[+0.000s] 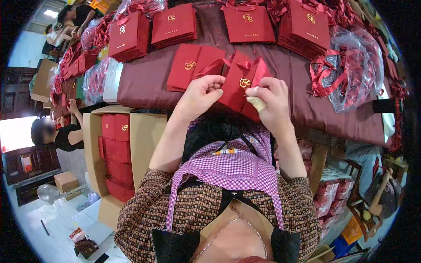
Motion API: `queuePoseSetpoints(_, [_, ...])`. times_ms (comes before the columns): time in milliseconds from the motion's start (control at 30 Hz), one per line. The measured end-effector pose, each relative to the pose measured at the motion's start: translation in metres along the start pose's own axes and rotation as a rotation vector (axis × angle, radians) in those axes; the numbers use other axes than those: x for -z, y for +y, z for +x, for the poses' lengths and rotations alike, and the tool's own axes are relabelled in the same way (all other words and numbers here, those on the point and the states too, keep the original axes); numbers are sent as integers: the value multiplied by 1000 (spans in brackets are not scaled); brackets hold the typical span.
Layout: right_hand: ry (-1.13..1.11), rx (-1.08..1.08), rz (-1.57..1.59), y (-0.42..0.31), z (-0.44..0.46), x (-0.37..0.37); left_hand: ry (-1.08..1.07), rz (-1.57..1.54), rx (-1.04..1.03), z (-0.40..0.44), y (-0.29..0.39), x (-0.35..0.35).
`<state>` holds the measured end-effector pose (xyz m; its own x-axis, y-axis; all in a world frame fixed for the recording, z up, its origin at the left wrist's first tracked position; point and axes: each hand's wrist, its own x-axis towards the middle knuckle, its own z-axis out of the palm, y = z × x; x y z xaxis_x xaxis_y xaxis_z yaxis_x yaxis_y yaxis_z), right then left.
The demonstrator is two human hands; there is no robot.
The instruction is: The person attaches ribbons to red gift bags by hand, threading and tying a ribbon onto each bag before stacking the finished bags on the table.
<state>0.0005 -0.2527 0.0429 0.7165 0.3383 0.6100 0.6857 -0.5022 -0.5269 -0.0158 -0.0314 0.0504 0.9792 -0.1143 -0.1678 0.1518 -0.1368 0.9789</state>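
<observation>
A red paper gift bag (231,92) with a gold logo and red ribbon stands tilted at the table's near edge, between both hands. My left hand (199,96) is closed in a pinch at the bag's left upper side, by the ribbon. My right hand (274,98) pinches the right side near the logo; something pale yellow (257,103) sits at its fingers, perhaps a finger cover. Red ribbon (259,72) loops up between the hands. Just behind on the left lie more red bags (180,65), partly covered by the held one.
Stacks of red bags (129,39) line the back of the cloth-covered table (144,83). Clear plastic with red ribbons (351,74) lies at right. An open carton (147,136) of red bags stands left of my body. Other people (61,136) are at the far left and right.
</observation>
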Motion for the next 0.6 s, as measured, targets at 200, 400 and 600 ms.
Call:
queuePoseSetpoints(200, [-9, 38, -50, -8, 2, -25, 0, -22, -9, -3, -1, -2])
queuePoseSetpoints(400, [-35, 57, -125, -12, 6, -26, -2, -43, -91, -5, -1, -9])
queuePoseSetpoints(600, [-81, 80, -138, -15, 10, -21, 16, 162, -130, -9, 5, -12])
